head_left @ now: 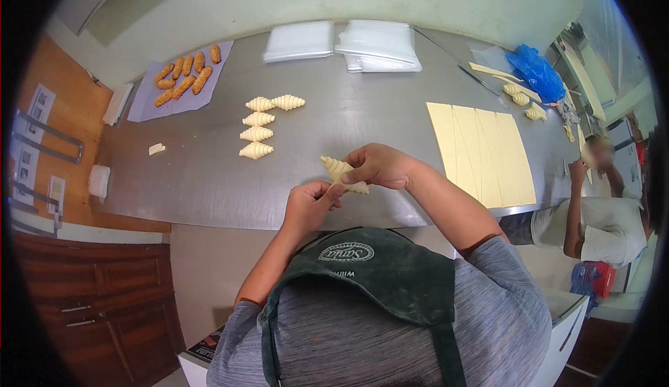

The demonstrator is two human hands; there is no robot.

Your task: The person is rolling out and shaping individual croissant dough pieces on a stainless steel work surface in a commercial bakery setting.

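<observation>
Near the front edge of the metal table (209, 199), both hands are closed on one pale, unbaked croissant (336, 169) with ridged, rolled layers. My left hand (306, 206) pinches its near end between thumb and fingers. From the right, my right hand (376, 166) grips its middle, the thumb lying over the dough. The croissant tilts, its far tip pointing up and left. Several more shaped croissants (256, 134) lie in a column to the left, with one beside the farthest. On the right is a dough sheet (481, 153) cut into long triangles.
Browned, coated rolls (183, 80) sit on paper at the far left. Stacked plastic sheets (380, 42) lie along the back. A long blade (481, 80), a blue plastic bag (536, 73) and dough scraps are at the right. Another person (606, 213) works beyond the table's right end.
</observation>
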